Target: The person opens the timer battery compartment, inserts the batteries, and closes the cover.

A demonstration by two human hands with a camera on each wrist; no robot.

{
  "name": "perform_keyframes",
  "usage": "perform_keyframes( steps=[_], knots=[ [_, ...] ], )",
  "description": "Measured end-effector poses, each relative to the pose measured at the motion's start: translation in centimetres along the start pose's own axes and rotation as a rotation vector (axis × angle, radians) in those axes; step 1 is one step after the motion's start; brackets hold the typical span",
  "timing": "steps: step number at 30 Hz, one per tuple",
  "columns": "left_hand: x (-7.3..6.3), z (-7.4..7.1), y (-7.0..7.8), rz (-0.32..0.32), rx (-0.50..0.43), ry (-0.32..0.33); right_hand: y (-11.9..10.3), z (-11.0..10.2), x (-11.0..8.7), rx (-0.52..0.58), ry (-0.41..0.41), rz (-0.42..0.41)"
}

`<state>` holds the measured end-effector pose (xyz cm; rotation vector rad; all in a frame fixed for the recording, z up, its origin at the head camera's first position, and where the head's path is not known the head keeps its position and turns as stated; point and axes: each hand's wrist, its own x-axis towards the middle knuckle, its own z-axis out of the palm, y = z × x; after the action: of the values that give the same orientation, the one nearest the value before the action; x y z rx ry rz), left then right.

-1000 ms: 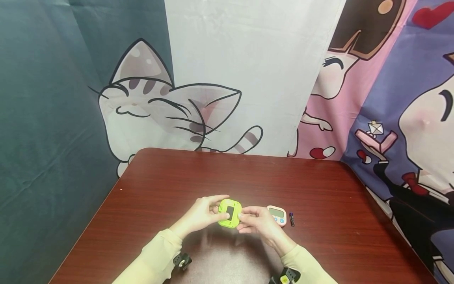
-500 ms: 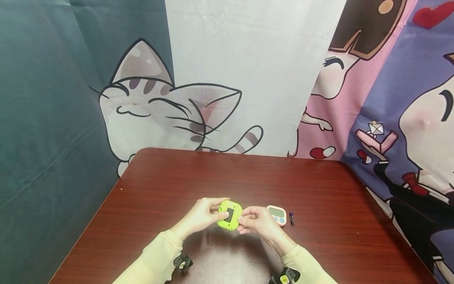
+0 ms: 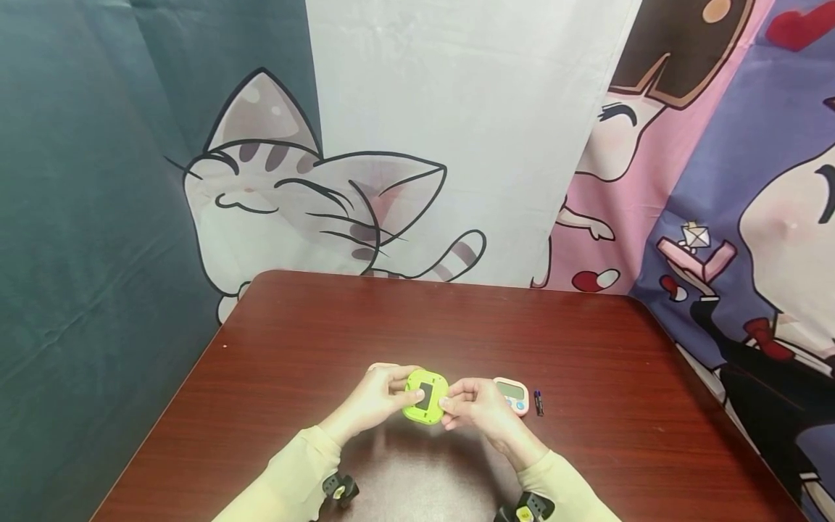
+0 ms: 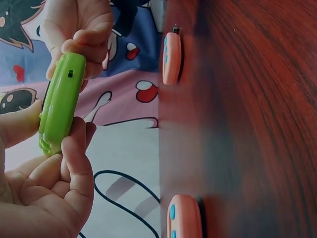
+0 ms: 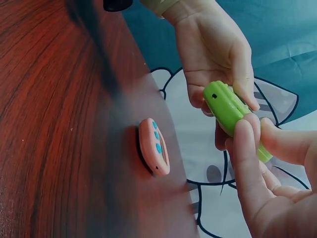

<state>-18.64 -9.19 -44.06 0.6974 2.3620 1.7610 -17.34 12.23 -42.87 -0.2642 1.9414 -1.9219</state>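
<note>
A lime-green device was pinched at opposite edges by left hand and right hand — judged light, stiff, slightly slick, best held there.

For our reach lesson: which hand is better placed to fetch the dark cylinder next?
Probably the right hand: it's nearer the cylinder, and the left hand also grips the green device.

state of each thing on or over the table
Green device: held up by left hand and right hand, black-patched face toward head camera
Right pink timer: lying face up, no readable digits
Left pink timer: lying face up, mostly hidden in head view
Small dark cylinder: lying on its side
</note>
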Motion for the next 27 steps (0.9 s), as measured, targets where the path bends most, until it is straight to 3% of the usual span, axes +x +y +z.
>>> perform_keyframes(
  steps=[8,14,21,27],
  knots=[
    [-0.1,0.2,0.1,0.015,0.011,0.010,0.1,0.1,0.0,-0.006,0.017,0.005],
    [-0.1,-0.4,0.2,-0.020,0.026,0.000,0.4,0.3,0.3,0.013,0.011,0.003],
    [0.0,-0.8,0.2,-0.031,0.054,0.009,0.6,0.5,0.5,0.046,-0.084,-0.045],
    [-0.1,-0.3,0.4,-0.019,0.049,0.087,0.7,0.6,0.7,0.082,-0.080,-0.051]
  ],
)
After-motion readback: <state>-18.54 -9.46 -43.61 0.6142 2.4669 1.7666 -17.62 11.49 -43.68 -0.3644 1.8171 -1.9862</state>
